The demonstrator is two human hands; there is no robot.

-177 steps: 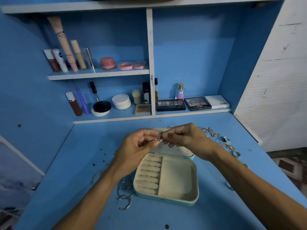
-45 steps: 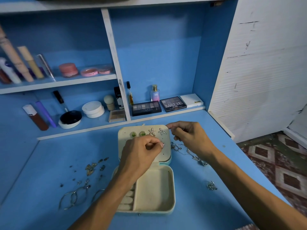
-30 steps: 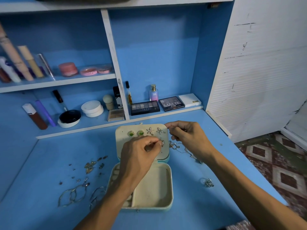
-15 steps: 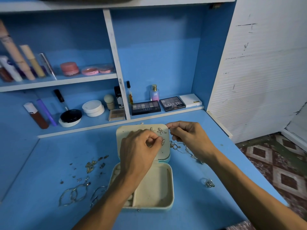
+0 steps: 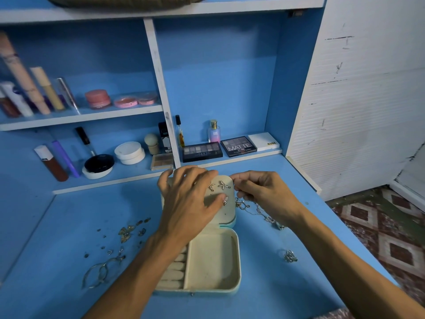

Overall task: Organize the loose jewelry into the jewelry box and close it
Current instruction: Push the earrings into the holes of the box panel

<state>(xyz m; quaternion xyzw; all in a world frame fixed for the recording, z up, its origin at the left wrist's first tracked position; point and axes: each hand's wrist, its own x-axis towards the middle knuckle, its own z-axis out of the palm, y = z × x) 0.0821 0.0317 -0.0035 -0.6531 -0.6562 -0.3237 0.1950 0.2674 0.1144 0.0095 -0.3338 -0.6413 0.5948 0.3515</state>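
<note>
**Clerk:** Work surface?

**Inspector:** Blue painted desk [image 5: 69, 226], backed by blue shelving with white edges [image 5: 158, 88] that carries cosmetics, among them two dark eyeshadow palettes [image 5: 202, 151].

**Clerk:** The task item?

**Inspector:** Cream rectangular jewelry box with a pale teal shell [image 5: 238, 261], at desk centre and open. Padded ring rolls run along the left of the tray, with a plain compartment on the right. Its lid [image 5: 226, 212] is folded back on the far side, inner face up.

**Clerk:** Hands?

**Inspector:** Left hand [image 5: 186, 203] lies flat on the lid with fingers spread wide, holding nothing. Right hand [image 5: 266, 194] is curled, with thumb and forefinger pinching the lid's right edge.

**Clerk:** Loose pieces?

**Inspector:**
- A thin silver chain [image 5: 255, 209] lies on the desk just right of the lid, under the right wrist.
- Large silver hoop earrings [image 5: 99, 272] lie well left of the tray.
- Small gold and dark studs [image 5: 128, 232] are scattered beyond the hoop earrings.
- A cluster of silver rings [image 5: 290, 256] sits right of the tray, apart from it.

**Clerk:** On the lid?

**Inspector:** Two jewelled star earrings [image 5: 223, 185] side by side near the top. Below them, one leaf-shaped jewelled earring [image 5: 225, 200] at the left thumb tip.
</note>
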